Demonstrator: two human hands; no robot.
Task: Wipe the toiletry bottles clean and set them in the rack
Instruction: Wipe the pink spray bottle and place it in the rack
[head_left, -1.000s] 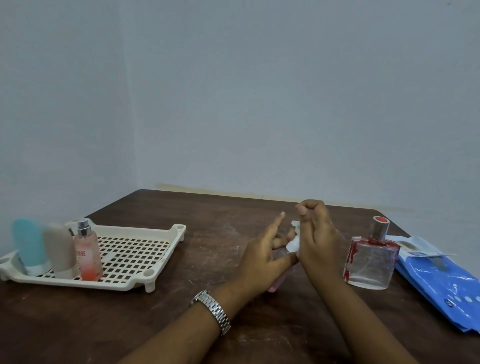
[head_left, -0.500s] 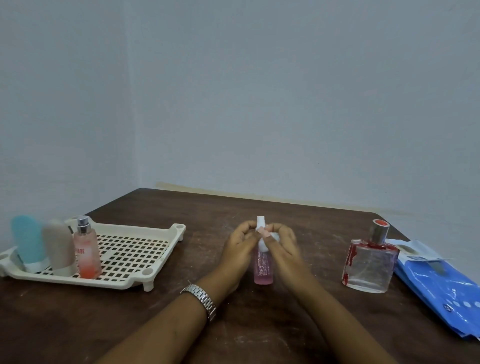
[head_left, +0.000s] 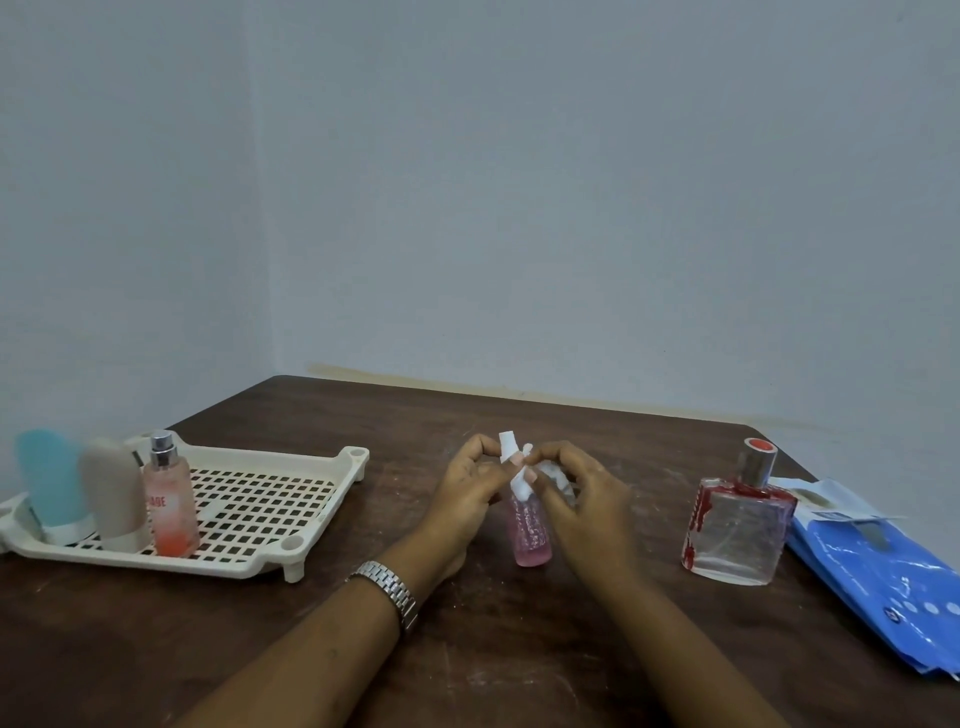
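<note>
A small pink spray bottle (head_left: 532, 535) with a white top stands upright on the table's middle. My left hand (head_left: 465, 499) grips its neck. My right hand (head_left: 576, 499) presses a white wipe (head_left: 521, 486) against the bottle's upper part. The cream slotted rack (head_left: 249, 504) sits at the left and holds three bottles upright: a blue one (head_left: 49, 488), a beige one (head_left: 114, 493) and a pink-orange spray bottle (head_left: 170, 504). A square clear glass bottle (head_left: 735, 525) with red trim and a silver cap stands at the right.
A blue pack of wipes (head_left: 878, 577) lies at the table's right edge, just beyond the square bottle. The dark wooden table (head_left: 467, 649) meets pale walls at the back and left. A metal watch (head_left: 387, 590) is on my left wrist.
A second ago both hands were raised with the wipe and the bottle tilted behind them. The bottle now stands upright on the table, and both hands work at its top.
</note>
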